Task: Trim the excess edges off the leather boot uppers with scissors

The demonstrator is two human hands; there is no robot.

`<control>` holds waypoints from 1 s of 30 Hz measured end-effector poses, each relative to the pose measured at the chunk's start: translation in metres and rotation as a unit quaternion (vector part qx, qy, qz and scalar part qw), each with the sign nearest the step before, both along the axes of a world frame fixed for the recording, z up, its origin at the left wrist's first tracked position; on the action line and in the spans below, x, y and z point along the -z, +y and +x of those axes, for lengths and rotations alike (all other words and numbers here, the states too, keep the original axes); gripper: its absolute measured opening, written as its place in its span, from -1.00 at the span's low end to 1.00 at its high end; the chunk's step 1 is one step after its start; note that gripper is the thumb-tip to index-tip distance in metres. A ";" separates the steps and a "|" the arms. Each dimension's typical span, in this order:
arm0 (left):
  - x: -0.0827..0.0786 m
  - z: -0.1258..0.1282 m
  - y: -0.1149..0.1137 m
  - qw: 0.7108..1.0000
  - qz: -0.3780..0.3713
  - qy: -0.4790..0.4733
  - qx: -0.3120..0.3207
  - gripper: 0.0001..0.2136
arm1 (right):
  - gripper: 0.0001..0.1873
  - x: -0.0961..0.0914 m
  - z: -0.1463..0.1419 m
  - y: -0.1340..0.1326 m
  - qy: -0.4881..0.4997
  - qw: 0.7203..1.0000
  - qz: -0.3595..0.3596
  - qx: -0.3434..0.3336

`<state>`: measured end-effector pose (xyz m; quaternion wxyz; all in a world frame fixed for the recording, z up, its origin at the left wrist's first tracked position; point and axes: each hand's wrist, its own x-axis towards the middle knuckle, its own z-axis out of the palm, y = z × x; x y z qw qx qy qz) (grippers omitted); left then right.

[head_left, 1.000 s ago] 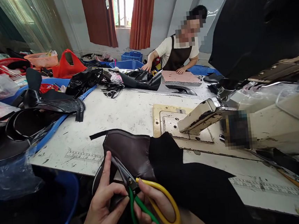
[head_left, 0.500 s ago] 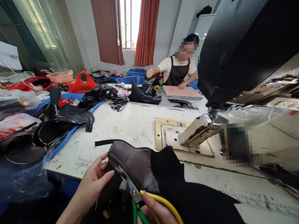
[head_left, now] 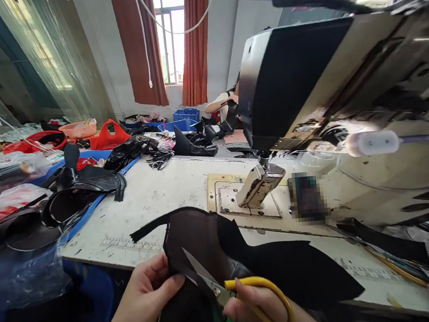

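A sewn black and dark brown leather piece (head_left: 194, 233) lies over the front edge of the white table, with a black strip sticking out at its upper left. My left hand (head_left: 147, 292) pinches its left edge between thumb and fingers. In my right hand (head_left: 265, 307) is a pair of scissors (head_left: 218, 293) with one yellow and one green handle. The blades are spread over the leather, pointing up and left towards my left thumb. Whether they touch the leather I cannot tell. Part of the green handle is hidden.
A sewing machine (head_left: 290, 84) rises at the right above its post (head_left: 258, 187). Black leather pieces (head_left: 64, 204) and a blue tray (head_left: 87, 212) lie at the left. Across the table sits a person (head_left: 225, 107), partly hidden by the machine. A red bag (head_left: 109, 135) stands further back.
My view has shifted, so the machine shows more fully. The scissors' blades have spread wider, and the leather has turned slightly. The person opposite has raised their hands, holding something dark.
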<state>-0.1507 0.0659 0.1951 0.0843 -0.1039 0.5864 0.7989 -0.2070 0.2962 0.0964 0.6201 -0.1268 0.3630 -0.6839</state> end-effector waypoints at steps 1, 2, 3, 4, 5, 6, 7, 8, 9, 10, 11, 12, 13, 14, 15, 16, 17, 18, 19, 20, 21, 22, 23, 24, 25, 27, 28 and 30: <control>-0.002 0.001 0.003 1.000 -0.011 0.005 0.005 -0.70 | 0.02 -0.001 0.000 0.001 0.000 1.000 -0.007 -0.002; -0.004 0.002 0.006 1.000 -0.020 0.008 0.006 -0.70 | 0.02 -0.001 0.000 0.002 0.000 1.000 -0.014 -0.004; -0.007 0.003 0.009 1.000 -0.027 0.010 0.005 -0.70 | 0.02 -0.001 0.000 0.003 0.001 1.000 -0.020 -0.008; -0.009 0.004 0.012 0.999 -0.033 0.012 0.005 -0.71 | 0.01 -0.001 -0.001 0.005 0.004 1.000 -0.024 -0.012; -0.011 0.005 0.015 0.999 -0.040 0.015 0.007 -0.71 | 0.01 0.000 -0.001 0.008 0.010 0.999 -0.026 -0.020; -0.014 0.006 0.018 0.999 -0.046 0.017 0.012 -0.72 | 0.01 0.001 -0.002 0.011 0.017 0.999 -0.026 -0.031; -0.016 0.007 0.021 0.998 -0.052 0.020 0.017 -0.72 | 0.01 0.002 -0.002 0.013 0.026 0.998 -0.023 -0.043; -0.018 0.008 0.023 0.998 -0.057 0.023 0.022 -0.73 | 0.01 0.004 -0.003 0.015 0.034 0.998 -0.021 -0.053; -0.020 0.009 0.026 0.997 -0.063 0.028 0.026 -0.74 | 0.01 0.005 -0.003 0.017 0.041 0.997 -0.019 -0.061; -0.022 0.009 0.029 0.997 -0.068 0.034 0.030 -0.74 | 0.01 0.006 -0.004 0.018 0.047 0.997 -0.019 -0.064; -0.024 0.010 0.032 0.996 -0.075 0.040 0.033 -0.74 | 0.01 0.005 -0.004 0.019 0.053 0.996 -0.023 -0.066; -0.026 0.010 0.035 0.995 -0.085 0.046 0.036 -0.75 | 0.01 0.004 -0.005 0.019 0.059 0.996 -0.033 -0.067; -0.028 0.011 0.038 0.993 -0.096 0.053 0.040 -0.75 | 0.00 0.000 -0.005 0.020 0.062 0.994 -0.046 -0.074; -0.030 0.011 0.041 0.992 -0.107 0.059 0.044 -0.76 | -0.01 -0.005 -0.005 0.021 0.066 0.992 -0.058 -0.086; -0.031 0.010 0.043 0.990 -0.117 0.068 0.046 -0.77 | -0.04 -0.011 -0.005 0.023 0.073 0.990 -0.064 -0.099; -0.032 0.010 0.046 0.988 -0.128 0.075 0.044 -0.77 | -0.07 -0.019 -0.004 0.026 0.091 0.988 -0.060 -0.107; -0.031 0.009 0.047 0.987 -0.133 0.080 0.038 -0.77 | -0.11 -0.027 -0.002 0.030 0.124 0.985 -0.041 -0.111; -0.030 0.008 0.048 0.989 -0.127 0.075 0.028 -0.77 | -0.17 -0.035 0.000 0.035 0.171 0.979 -0.006 -0.110; -0.029 0.007 0.047 0.992 -0.112 0.061 0.012 -0.76 | -0.24 -0.043 0.004 0.041 0.227 0.968 0.036 -0.102; -0.027 0.006 0.046 0.995 -0.089 0.039 -0.006 -0.75 | -0.33 -0.050 0.008 0.047 0.279 0.953 0.077 -0.091; -0.024 0.004 0.044 0.998 -0.062 0.015 -0.024 -0.73 | -0.44 -0.055 0.014 0.054 0.319 0.938 0.112 -0.079; -0.022 0.002 0.041 0.999 -0.034 -0.009 -0.039 -0.71 | -0.55 -0.060 0.020 0.061 0.343 0.926 0.140 -0.066; -0.021 0.001 0.039 0.998 -0.012 -0.025 -0.051 -0.69 | -0.64 -0.063 0.026 0.068 0.355 0.920 0.160 -0.052; -0.020 0.000 0.037 0.998 0.002 -0.034 -0.059 -0.67 | -0.70 -0.066 0.033 0.076 0.361 0.915 0.176 -0.033; -0.020 -0.001 0.036 0.997 0.012 -0.038 -0.064 -0.65 | -0.73 -0.068 0.039 0.084 0.364 0.911 0.193 -0.015; -0.023 0.000 0.037 0.995 0.028 -0.042 -0.082 -0.62 | -0.73 -0.071 0.050 0.098 0.376 0.895 0.237 0.014; -0.025 0.003 0.038 0.994 0.036 -0.038 -0.098 -0.62 | -0.74 -0.073 0.054 0.104 0.383 0.886 0.261 0.024; -0.033 0.013 0.038 0.989 0.053 -0.029 -0.134 -0.60 | -0.76 -0.077 0.061 0.113 0.403 0.864 0.302 0.029</control>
